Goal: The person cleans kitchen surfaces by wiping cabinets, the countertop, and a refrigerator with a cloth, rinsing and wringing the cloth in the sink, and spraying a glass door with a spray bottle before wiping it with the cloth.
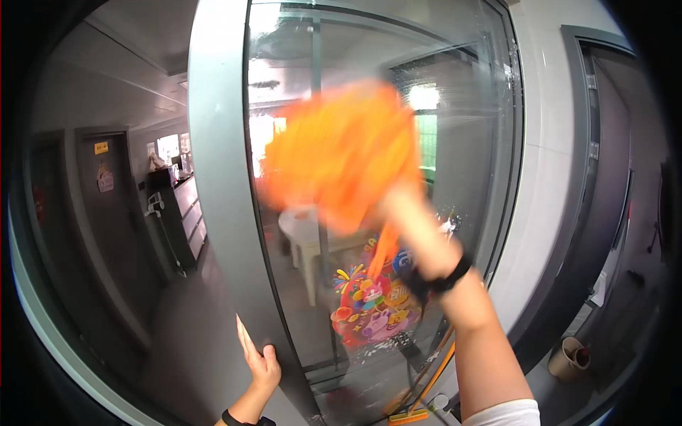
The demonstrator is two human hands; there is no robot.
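An orange cloth (341,153), smeared by motion, covers the upper middle of the glass door panel (469,163). My right hand (403,206) is closed on it, the fingers largely hidden by the cloth and blur. One loose orange end hangs below the wrist, which wears a black band. Lower left, my left hand (261,363) is at the edge of the grey door frame (224,142), fingers stretched out, holding nothing. Wet streaks and white specks mark the glass. A colourful cartoon sticker (376,305) is on its lower part.
Through the glass stands a white table (307,248). An orange broom (408,417) is at the bottom, near the door's foot. On the right are an open dark doorway (568,213) and a beige bin (568,357). A dark cabinet (186,220) stands in the room at left.
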